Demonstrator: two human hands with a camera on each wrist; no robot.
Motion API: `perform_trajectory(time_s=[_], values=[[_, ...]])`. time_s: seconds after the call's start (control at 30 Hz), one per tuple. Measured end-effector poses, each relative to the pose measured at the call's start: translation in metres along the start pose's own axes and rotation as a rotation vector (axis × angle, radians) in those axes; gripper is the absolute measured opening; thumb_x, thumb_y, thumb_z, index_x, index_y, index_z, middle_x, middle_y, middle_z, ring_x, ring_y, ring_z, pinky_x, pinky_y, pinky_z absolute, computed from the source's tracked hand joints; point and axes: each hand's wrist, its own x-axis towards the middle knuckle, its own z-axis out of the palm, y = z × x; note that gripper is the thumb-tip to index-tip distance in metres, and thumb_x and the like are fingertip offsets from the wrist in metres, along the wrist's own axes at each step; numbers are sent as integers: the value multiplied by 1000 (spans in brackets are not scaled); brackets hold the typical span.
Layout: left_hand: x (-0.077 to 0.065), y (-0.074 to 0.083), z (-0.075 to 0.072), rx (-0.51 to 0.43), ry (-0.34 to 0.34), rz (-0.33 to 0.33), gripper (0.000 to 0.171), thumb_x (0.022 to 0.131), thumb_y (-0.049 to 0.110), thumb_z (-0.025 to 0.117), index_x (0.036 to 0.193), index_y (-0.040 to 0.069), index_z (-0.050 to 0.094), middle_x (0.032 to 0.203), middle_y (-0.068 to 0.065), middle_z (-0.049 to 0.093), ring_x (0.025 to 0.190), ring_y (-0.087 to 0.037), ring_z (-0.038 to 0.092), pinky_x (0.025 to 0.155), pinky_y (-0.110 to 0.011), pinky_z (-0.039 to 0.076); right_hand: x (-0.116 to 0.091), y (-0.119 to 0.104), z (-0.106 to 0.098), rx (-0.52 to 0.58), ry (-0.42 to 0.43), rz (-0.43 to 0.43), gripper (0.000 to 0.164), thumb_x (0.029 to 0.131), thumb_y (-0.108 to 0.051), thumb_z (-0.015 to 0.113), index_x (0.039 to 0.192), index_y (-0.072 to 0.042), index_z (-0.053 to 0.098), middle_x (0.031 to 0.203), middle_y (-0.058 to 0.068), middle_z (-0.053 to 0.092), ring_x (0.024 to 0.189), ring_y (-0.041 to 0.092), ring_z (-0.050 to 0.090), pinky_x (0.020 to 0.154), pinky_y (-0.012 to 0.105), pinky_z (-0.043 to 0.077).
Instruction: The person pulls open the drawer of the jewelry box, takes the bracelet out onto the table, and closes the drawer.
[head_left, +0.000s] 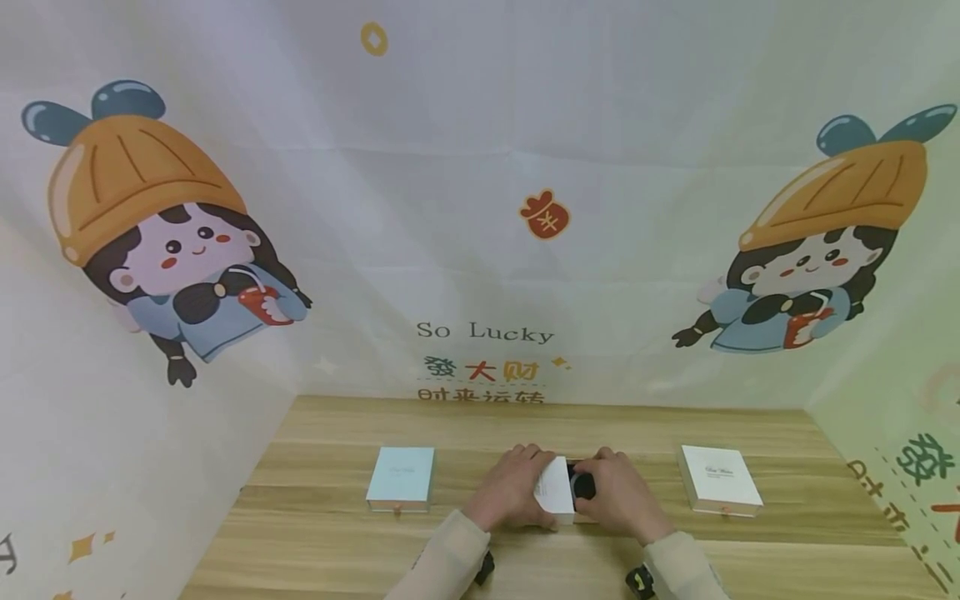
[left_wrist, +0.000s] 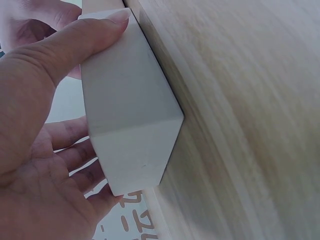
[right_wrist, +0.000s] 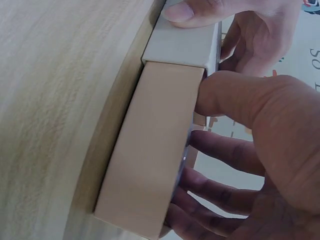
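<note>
A white slide-out box (head_left: 555, 487) lies on the table between the hands, its peach inner drawer (right_wrist: 145, 140) pulled out to the right. The left hand (head_left: 513, 483) grips the white sleeve (left_wrist: 130, 90), thumb on the near side and fingers on the far side. Inside the drawer sits a dark round object (head_left: 583, 485), partly covered by the right hand (head_left: 621, 492). That hand's thumb and fingers curl over the drawer's rim and pinch around the dark object; the fingertips are mostly hidden.
A pale blue box (head_left: 401, 477) with a small tab stands to the left on the wooden table (head_left: 337, 542). Another white box (head_left: 722, 478) stands to the right. A printed cloth backdrop (head_left: 480, 275) rises behind and along both sides.
</note>
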Motion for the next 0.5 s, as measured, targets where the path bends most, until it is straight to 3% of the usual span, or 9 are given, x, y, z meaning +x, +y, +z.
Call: perform_trajectory(time_s=[0.5], values=[[1, -2, 4, -8, 12, -2, 90, 67, 42, 96, 143, 16, 56, 129, 0, 62, 112, -15, 53, 102, -33, 47, 1, 6, 10, 73, 68, -3, 46, 64, -19, 88, 107, -7, 78, 107, 12, 67, 89, 23, 55, 70, 34, 51]])
